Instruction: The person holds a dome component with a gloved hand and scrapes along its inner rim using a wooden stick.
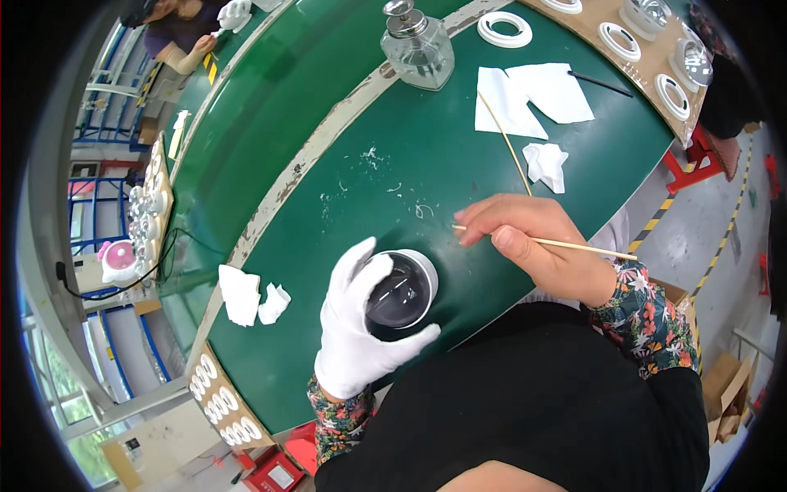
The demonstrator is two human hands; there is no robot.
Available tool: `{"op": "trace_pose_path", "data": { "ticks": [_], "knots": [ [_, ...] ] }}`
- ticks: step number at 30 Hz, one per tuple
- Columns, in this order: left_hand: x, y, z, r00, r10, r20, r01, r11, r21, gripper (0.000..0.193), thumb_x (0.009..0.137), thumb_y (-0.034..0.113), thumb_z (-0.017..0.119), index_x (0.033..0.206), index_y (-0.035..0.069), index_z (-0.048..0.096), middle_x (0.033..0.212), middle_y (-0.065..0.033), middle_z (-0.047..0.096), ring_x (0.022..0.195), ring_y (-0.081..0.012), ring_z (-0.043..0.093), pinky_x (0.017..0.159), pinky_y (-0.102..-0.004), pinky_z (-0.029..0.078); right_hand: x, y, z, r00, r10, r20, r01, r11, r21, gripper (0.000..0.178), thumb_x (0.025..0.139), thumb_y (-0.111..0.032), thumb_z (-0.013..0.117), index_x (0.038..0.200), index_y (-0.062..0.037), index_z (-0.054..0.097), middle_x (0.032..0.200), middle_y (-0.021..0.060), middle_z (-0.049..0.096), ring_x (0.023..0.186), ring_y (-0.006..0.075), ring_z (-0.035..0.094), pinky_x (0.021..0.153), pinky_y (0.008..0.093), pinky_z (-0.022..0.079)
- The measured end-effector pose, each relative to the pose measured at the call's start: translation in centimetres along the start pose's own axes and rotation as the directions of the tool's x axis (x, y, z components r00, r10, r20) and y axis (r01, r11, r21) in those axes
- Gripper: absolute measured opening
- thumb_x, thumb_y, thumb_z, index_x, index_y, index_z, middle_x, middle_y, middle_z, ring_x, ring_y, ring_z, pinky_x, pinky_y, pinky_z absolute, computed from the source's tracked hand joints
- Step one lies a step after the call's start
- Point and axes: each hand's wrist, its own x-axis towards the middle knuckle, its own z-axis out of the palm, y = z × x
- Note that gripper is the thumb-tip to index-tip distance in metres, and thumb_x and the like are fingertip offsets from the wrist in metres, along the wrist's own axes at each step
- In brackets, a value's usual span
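Centrally, a round cup-like piece [400, 293] with a white rim and a dark, glossy inside sat cradled in my left hand [354, 336], which wore a white glove. My gloved fingers curled around its far and left sides, while my thumb stretched along the side nearest my body. Its mouth faced up toward me; I could not tell whether its base rested on the green table [475, 168].

My right hand [545, 242], bare, pinched a thin wooden stick [594, 248] between thumb and fingers. One short end poked out past my fingertips, pointing left; the long end ran back across my palm to the right. The round piece lay to the left of this hand and closer to my body, near the stick's short end but apart from it.

Beyond my hands, pale shavings [370, 156] were scattered on the tabletop. Farther right lay a crumpled white tissue [547, 166], a second wooden stick [515, 153], flat white cloths [566, 92] and a slim black rod [602, 84]. A clear glass bottle [420, 57] with a metal top stood at the far side, with a white ring [505, 29] to its right.
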Motion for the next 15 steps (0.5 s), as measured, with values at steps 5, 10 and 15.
{"op": "trace_pose_path", "data": {
  "ticks": [5, 10, 15],
  "knots": [
    [-0.1, 1.6, 1.8, 0.981, -0.109, -0.162, 0.141, 0.969, 0.204, 0.095, 0.059, 0.022, 0.095, 0.139, 0.006, 0.046, 0.137, -0.019, 0.051, 0.115, -0.0298, 0.062, 0.095, -0.0407, 0.053, -0.8, 0.0, 1.7, 0.994, 0.095, -0.046, -0.098, 0.994, -0.057, 0.015, 0.099, -0.011, 0.056, 0.102, 0.0019, 0.063, 0.097, 0.0144, 0.069, 0.093, 0.0242, 0.071, 0.081, 0.0334, 0.054],
    [-0.5, -0.3, 2.4, 0.968, -0.068, -0.24, 0.06, 0.997, -0.037, 0.084, 0.057, 0.018, 0.095, 0.13, 0.006, 0.055, 0.126, -0.0199, 0.059, 0.107, -0.0336, 0.065, 0.09, -0.0405, 0.056, -1.6, 1.3, 4.2, 0.998, 0.023, -0.065, -0.02, 0.999, 0.037, 0.008, 0.091, 0.0, 0.063, 0.098, -0.0005, 0.058, 0.096, 0.0126, 0.071, 0.086, 0.0243, 0.072, 0.076, 0.0326, 0.055],
    [0.4, -0.7, 0.5, 0.998, -0.034, -0.048, 0.031, 0.998, -0.057, 0.085, 0.055, 0.016, 0.095, 0.13, 0.008, 0.055, 0.129, -0.0202, 0.058, 0.108, -0.0334, 0.065, 0.091, -0.0399, 0.055, -1.8, 2.4, 4.6, 0.98, -0.184, -0.073, 0.177, 0.98, -0.097, 0.018, 0.084, 0.003, 0.069, 0.098, -0.0027, 0.059, 0.096, 0.0134, 0.071, 0.079, 0.0283, 0.071, 0.069, 0.0339, 0.055]
  ]
}}
